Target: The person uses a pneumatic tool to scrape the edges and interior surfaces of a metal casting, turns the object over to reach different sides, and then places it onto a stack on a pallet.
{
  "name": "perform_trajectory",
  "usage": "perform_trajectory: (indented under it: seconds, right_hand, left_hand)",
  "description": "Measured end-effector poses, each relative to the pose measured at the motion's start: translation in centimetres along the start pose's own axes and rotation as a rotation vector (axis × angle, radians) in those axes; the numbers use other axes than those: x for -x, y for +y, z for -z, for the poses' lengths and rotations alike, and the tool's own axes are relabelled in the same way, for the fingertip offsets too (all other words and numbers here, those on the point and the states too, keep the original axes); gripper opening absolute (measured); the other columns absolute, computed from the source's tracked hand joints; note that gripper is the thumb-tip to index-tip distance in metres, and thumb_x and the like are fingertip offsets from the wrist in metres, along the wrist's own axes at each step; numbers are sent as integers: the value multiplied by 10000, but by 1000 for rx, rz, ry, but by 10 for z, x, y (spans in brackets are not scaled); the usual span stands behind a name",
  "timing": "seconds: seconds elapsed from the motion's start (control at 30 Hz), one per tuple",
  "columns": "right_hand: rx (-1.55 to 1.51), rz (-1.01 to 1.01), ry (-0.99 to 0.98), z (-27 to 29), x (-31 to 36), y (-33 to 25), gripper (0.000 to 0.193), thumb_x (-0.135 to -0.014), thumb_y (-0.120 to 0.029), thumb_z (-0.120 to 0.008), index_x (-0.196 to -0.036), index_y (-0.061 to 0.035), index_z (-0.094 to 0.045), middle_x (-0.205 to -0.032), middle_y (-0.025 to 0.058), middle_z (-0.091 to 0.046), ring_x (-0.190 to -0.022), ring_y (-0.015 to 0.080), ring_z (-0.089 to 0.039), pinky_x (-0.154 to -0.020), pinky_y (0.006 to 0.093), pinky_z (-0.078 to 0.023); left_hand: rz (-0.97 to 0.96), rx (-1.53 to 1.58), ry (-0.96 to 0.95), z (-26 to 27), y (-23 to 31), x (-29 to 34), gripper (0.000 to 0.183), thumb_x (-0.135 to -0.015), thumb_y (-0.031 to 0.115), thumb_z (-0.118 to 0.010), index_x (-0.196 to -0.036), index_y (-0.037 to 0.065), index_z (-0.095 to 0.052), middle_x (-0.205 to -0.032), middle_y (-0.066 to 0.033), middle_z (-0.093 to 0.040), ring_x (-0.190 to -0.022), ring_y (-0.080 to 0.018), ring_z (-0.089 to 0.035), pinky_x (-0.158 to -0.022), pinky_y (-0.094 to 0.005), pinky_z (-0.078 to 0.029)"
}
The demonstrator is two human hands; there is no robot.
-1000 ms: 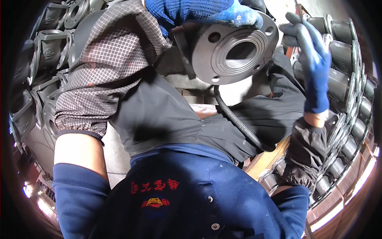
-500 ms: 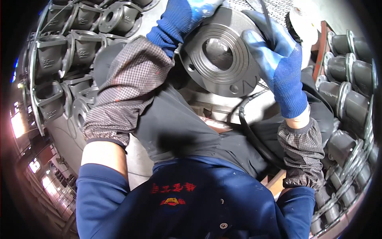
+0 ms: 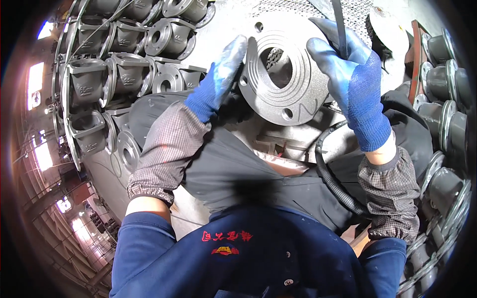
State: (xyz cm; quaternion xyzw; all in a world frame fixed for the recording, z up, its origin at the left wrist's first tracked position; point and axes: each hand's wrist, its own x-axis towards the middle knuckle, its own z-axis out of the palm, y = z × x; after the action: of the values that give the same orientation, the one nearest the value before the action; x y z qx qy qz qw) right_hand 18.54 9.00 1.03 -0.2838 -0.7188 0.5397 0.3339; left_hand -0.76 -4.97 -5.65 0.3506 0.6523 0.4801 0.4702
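A grey cast-iron valve body [image 3: 300, 92] stands in front of me, its round flange turned up. Raised rings circle its open bore, bolt holes pierce the rim, and a dark mark is drawn near the lower edge. My right hand [image 3: 350, 64], in a blue coated glove, curls round the flange's right edge, thumb and fingers bent; some fingertips are hidden. A narrow black strip [image 3: 339, 30] runs down to that hand from above. My left hand [image 3: 226, 72], gloved alike, is beside the flange's left edge, fingers stretched out and holding nothing.
Several grey flanged castings [image 3: 84, 84] are stacked at the left, with more flanged castings [image 3: 439, 129] at the right. A black corrugated hose [image 3: 330, 176] curves over my right leg. Metal mesh [image 3: 288, 7] lies beyond the valve body, near a pale round object [image 3: 390, 30].
My left hand has come off the flange's far left edge, moving nearer me and straightening its fingers. The flange now catches more light. My right hand keeps its grasp; the whole view has shifted slightly.
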Motion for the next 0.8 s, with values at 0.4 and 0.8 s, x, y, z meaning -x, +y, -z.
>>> perform_trajectory:
  seconds: [0.4, 0.8]
  right_hand:
    - [-65, -33, 117, -12, -53, 13, 309, -831, -226, -572, -1014, 20, -611, -786, 83, -624, -701, 124, -574, -656, 251, -462]
    - [-208, -135, 283, 13, -82, 42, 239, -798, -128, -539, -974, 3, -635, -612, -1, -540, -482, 68, -475, -445, 216, -391]
  left_hand:
    - [177, 634, -10, -4, 24, -71, 493, -961, 405, -332, -1297, 48, -388, -1196, -129, -531, -1009, -213, -587, -870, -324, -504]
    - [35, 318, 94, -18, 28, -90, 417, -966, 295, -373, -1251, 0, -447, -1157, -121, -559, -993, -172, -579, -865, -290, -475]
